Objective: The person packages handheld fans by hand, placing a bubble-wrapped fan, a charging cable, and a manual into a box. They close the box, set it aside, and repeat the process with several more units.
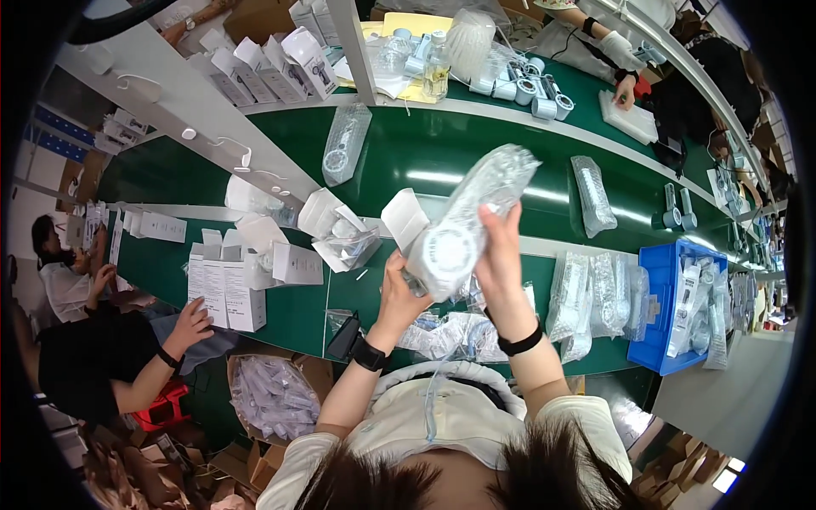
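In front of me, my right hand [498, 251] grips a bubble-wrapped device [459, 238] with a round, ringed head; it is tilted, head end low and toward me. My left hand [398, 297] curls at the lower left of the wrap, around a white box [403, 219] with a raised flap. The wrapped device covers much of that box, so how far it sits inside is hidden. Below my hands, several small clear bags [459, 336] with white and blue contents lie on the green table.
At right stands a blue bin [654, 314] beside several bubble-wrapped devices [591, 293]. On the green belt lie wrapped devices [347, 146] [593, 195]. Open white boxes [336, 229] stand at left, where a co-worker's hand [191, 327] touches a box [225, 293]. Another worker's hands are at far right.
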A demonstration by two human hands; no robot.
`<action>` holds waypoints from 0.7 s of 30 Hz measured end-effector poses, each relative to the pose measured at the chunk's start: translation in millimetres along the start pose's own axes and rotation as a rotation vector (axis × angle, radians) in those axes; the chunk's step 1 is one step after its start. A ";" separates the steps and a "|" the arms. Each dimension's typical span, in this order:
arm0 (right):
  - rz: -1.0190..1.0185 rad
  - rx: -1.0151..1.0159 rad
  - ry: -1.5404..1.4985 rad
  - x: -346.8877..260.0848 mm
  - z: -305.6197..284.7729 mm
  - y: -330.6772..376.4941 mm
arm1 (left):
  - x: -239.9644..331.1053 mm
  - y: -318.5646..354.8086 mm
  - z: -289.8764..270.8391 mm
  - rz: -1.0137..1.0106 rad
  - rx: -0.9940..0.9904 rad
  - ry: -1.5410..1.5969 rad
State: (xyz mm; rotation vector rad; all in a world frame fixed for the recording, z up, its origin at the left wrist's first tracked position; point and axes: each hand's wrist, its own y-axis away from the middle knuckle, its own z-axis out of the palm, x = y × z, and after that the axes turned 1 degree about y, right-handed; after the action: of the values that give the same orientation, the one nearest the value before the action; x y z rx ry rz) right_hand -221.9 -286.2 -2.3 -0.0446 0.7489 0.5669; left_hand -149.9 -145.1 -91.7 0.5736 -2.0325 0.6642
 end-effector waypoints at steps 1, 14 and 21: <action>-0.019 0.086 0.083 17.2 -0.7 6.1 | 2.5 -0.8 1.8 -0.026 -0.003 0.005; -0.955 -0.504 1.309 25.2 -34.1 11.1 | -5.3 7.2 14.3 -0.026 0.087 0.182; -0.598 -0.657 1.084 7.1 -42.4 -20.9 | -24.0 37.9 -10.1 0.053 0.018 0.086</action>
State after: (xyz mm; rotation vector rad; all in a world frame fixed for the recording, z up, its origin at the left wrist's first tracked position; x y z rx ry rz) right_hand -233.9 -310.6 -41.6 -1.2232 1.4830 0.1449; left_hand -155.5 -106.9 -116.6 0.4950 -1.9690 0.7273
